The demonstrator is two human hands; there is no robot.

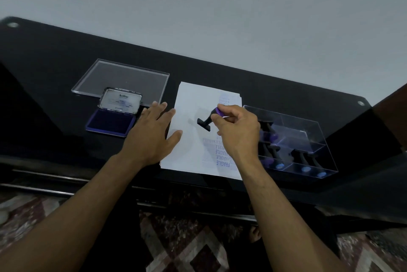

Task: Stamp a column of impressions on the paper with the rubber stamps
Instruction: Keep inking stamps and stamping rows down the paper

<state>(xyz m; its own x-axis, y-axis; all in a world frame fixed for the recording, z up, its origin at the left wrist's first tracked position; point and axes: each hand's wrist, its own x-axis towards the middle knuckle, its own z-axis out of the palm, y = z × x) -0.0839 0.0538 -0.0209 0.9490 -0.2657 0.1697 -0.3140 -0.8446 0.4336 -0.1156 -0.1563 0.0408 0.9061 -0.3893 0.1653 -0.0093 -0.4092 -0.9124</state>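
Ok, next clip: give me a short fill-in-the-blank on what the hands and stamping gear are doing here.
1. The right hand pinches a rubber stamp above the ____.
2. The left hand rests flat on the paper's ____ edge.
3. The ink pad left of the paper has its lid ____.
4. The spare stamps lie in a clear ____.

Missing words: paper; left; open; box

Likely a home: black glass table (pixel 220 69), patterned floor tiles (pixel 187 245).

Dim, flat light. Soft shadow under stamp (pixel 206 121) on paper (pixel 191 139). Glossy table (pixel 55 69) reflects faintly. Wide-angle bending and blur at edges.
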